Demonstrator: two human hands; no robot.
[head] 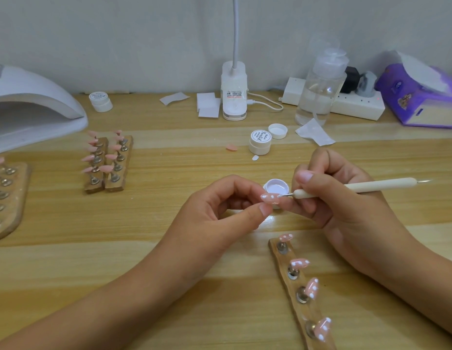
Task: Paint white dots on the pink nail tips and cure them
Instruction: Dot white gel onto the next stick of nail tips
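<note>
My left hand (220, 205) pinches a pink nail tip (270, 198) with white dots between thumb and fingers. My right hand (331, 195) grips a cream dotting pen (356, 186), its metal point touching the nail tip's right end. Just behind them sits an open white paint pot (276, 186). A wooden holder strip (299, 294) at the lower right carries several pink tips with white dots. Two more holder strips (107, 162) at the left carry plain pink tips. The white curing lamp (30, 107) stands at the far left.
A closed white pot (259, 142) and a loose lid (278, 130) lie mid-table, with a loose pink tip (231, 147) nearby. Behind stand a clip lamp base (233, 94), a clear pump bottle (321, 89), a power strip (356, 104), a purple tissue pack (422, 97), and another pot (100, 101).
</note>
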